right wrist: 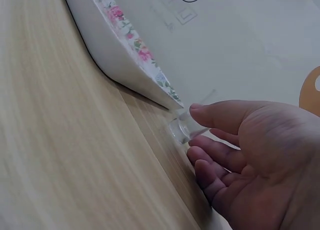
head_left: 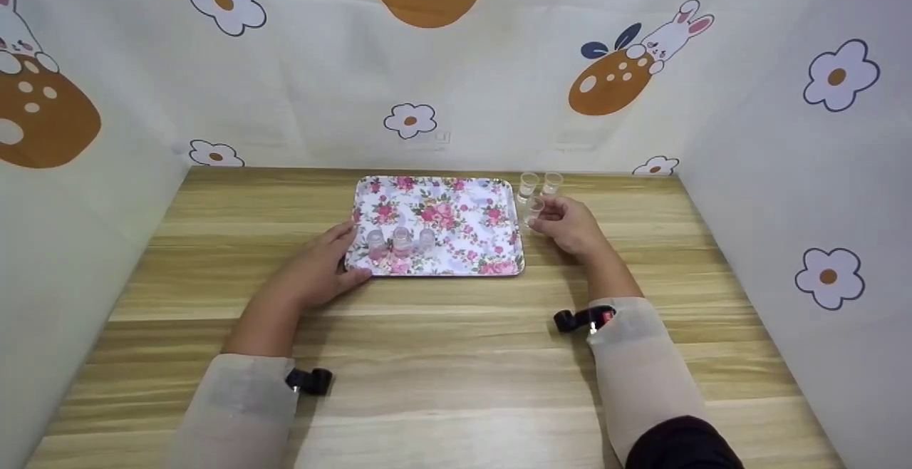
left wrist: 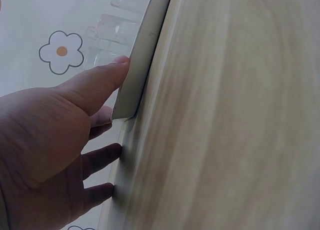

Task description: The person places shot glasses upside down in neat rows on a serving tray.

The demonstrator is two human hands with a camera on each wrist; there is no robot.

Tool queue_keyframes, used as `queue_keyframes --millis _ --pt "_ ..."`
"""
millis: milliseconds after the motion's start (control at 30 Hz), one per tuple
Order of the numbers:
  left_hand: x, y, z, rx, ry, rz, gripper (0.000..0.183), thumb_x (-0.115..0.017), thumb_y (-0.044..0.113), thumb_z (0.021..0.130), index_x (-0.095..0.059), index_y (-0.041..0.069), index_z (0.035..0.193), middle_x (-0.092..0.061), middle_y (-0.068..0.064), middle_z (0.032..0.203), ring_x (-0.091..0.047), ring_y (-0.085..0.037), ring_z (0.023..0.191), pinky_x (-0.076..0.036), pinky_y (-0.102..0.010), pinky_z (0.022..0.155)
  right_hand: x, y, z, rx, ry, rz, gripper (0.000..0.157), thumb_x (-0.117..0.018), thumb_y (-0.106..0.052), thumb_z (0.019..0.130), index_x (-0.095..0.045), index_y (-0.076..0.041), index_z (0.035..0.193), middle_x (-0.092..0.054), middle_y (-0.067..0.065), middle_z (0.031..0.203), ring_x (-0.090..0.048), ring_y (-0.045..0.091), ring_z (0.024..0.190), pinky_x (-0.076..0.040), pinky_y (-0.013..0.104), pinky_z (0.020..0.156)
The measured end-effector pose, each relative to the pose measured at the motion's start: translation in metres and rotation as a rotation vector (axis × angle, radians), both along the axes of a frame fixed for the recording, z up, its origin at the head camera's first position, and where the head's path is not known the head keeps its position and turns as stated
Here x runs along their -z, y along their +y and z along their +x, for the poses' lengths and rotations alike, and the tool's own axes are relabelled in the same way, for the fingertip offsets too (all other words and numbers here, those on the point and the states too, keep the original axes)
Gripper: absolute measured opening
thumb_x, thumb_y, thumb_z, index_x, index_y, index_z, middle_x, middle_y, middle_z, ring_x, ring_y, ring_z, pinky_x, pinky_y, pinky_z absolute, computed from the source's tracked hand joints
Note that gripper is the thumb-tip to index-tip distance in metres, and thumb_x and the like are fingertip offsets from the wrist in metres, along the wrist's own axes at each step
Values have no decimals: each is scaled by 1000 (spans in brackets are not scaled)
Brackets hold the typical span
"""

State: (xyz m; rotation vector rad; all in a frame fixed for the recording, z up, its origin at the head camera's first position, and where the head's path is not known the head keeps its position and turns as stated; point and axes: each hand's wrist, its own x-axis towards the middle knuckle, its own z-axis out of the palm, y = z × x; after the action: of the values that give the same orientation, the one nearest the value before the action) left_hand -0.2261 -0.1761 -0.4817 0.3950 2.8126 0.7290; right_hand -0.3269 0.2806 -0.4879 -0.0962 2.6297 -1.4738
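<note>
Pinched between the thumb and fingers of my right hand (head_left: 568, 227) is a small clear shot glass (head_left: 534, 210), just off the tray's right side. The right wrist view shows this glass tilted, its thick base (right wrist: 178, 131) close over the wood. My left hand (head_left: 320, 264) holds the near left corner of a floral tray (head_left: 463, 202). Its thumb (left wrist: 100, 82) lies on the tray's rim, with the other fingers along the left side. Three more shot glasses (head_left: 402, 241) stand in a row on the tray's near left part.
Behind my right hand, two clear shot glasses (head_left: 552, 183) stand on the wooden table (head_left: 427, 362) by the tray's far right corner. A pale printed cloth wall (head_left: 320, 84) encloses the back and both sides. Each sleeve carries a small black wrist camera (head_left: 311, 381).
</note>
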Motion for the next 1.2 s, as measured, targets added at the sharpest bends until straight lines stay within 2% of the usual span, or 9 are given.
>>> queue_keyframes --millis 233,333,433,600,767,867,933,1200 --pt "0 -1 0 -4 -4 -7 88 -65 50 105 -25 7 170 -17 -10 182 -20 -47 165 -20 -66 134 1 -4 2 11 43 55 46 -77 -16 98 -67 -5 142 -72 20 135 -68 31 125 -56 36 108" --pt "0 0 0 -4 -8 -5 88 -65 51 105 -25 8 170 -17 -10 182 -19 -48 165 -20 -66 134 2 -5 2 21 67 67 42 -77 -16 98 -70 -5 138 -73 19 129 -68 29 119 -56 34 103" --pt "0 0 0 -5 -7 -4 88 -65 51 105 -25 7 170 -17 -10 182 -19 -48 165 -19 -66 134 1 -5 2 32 88 70 39 -78 -18 98 -72 -6 134 -74 17 122 -67 24 111 -56 26 93" --pt "0 0 0 -8 -8 -7 88 -65 51 105 -25 7 170 -16 -10 182 -18 -48 165 -18 -66 134 -1 -4 2 65 81 2 40 -78 -20 98 -72 -7 135 -74 13 117 -67 15 100 -58 20 82" --pt "0 0 0 -7 -9 -2 88 -65 50 105 -26 6 170 -16 -11 182 -18 -48 165 -18 -67 134 -7 -6 3 110 24 -187 44 -79 -14 96 -68 -4 138 -71 12 118 -73 14 96 -67 31 84" --pt "0 0 0 -7 -6 -2 88 -65 49 105 -26 5 170 -17 -11 182 -18 -48 165 -18 -66 134 -9 -9 4 113 4 -248 45 -79 -12 95 -66 -2 137 -70 11 117 -74 16 97 -68 35 87" --pt "-1 0 0 -8 -4 -6 88 -66 49 105 -26 5 170 -17 -11 182 -19 -47 165 -19 -65 135 -11 -11 6 108 5 -257 44 -80 -11 95 -66 -1 135 -70 11 117 -74 17 97 -68 36 88" --pt "-4 3 1 -9 -16 -1 87 -66 48 105 -25 5 170 -17 -11 182 -19 -47 165 -20 -64 135 -19 -26 11 60 61 -188 39 -80 -13 94 -70 -1 130 -74 13 118 -71 16 104 -63 22 86"
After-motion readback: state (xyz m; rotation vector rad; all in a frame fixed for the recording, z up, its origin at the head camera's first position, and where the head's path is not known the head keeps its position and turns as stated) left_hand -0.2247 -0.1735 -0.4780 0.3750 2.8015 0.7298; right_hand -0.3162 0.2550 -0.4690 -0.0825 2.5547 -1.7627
